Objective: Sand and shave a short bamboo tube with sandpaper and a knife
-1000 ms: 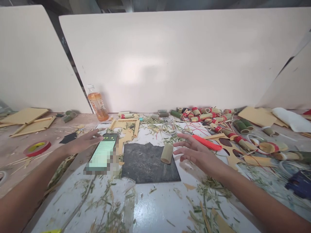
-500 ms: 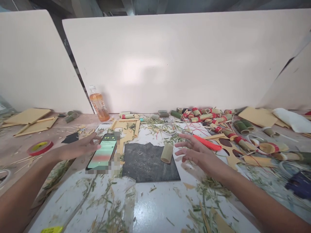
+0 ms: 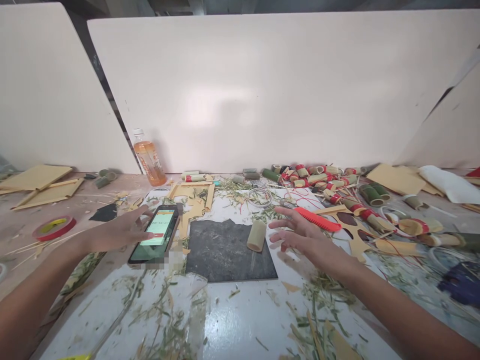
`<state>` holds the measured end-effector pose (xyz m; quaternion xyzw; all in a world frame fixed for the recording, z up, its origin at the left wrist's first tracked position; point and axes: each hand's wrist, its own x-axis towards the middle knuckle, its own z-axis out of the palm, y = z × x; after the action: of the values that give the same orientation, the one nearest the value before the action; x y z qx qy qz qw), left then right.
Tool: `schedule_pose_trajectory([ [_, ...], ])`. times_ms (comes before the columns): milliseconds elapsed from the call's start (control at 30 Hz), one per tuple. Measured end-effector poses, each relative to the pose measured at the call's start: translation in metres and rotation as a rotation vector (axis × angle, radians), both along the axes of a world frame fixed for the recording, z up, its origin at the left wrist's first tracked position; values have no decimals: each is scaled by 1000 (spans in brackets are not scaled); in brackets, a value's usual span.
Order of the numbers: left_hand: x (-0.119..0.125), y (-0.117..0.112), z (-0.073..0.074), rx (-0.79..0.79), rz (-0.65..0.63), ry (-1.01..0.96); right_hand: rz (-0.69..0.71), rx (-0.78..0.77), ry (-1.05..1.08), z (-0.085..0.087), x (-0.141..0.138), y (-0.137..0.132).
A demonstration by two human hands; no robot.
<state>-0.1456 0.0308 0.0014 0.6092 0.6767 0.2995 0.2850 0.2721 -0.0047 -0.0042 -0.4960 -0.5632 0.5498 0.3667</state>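
My left hand (image 3: 122, 227) reaches over the left edge of a phone (image 3: 153, 250), its thumb at the lit screen and its fingers apart. A timer-like readout shows on that screen. My right hand (image 3: 298, 232) hovers with spread fingers, holding nothing. Just left of it, a short bamboo tube (image 3: 257, 236) lies on the right part of a dark flat sheet (image 3: 225, 255). An orange-red ridged tool handle (image 3: 318, 219) lies just beyond my right hand; whether they touch I cannot tell.
A drink bottle (image 3: 150, 162) stands against the white panel (image 3: 262, 65). Red tape (image 3: 54, 228) lies at the left. Bamboo pieces with red bands (image 3: 318, 175) are heaped at the back right. A wire coil (image 3: 260, 198) rests behind the sheet. Green shavings litter the white board (image 3: 232, 320).
My left thumb has moved lower on the phone screen, and the display has switched to a timer-like readout. The right hand and bamboo tube stay nearly in place; the view shifts slightly.
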Motion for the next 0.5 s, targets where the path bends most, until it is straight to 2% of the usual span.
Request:
schedule_pose_trajectory([
  [67,-3,1,0,-6,-58,155,5,4,-8,-1,0,1],
  [133,-5,2,1,-27,-80,225,1,38,-43,-3,0,1],
  [200,-7,4,3,-58,-92,230,-28,145,-160,-6,-1,1],
  [300,-9,8,8,-100,-124,230,-51,392,-470,-10,-8,3],
  [400,-11,13,10,-140,-186,260,136,587,-685,-10,-17,5],
  [500,-12,18,6,-162,-253,308,308,681,-791,-9,-26,9],
])
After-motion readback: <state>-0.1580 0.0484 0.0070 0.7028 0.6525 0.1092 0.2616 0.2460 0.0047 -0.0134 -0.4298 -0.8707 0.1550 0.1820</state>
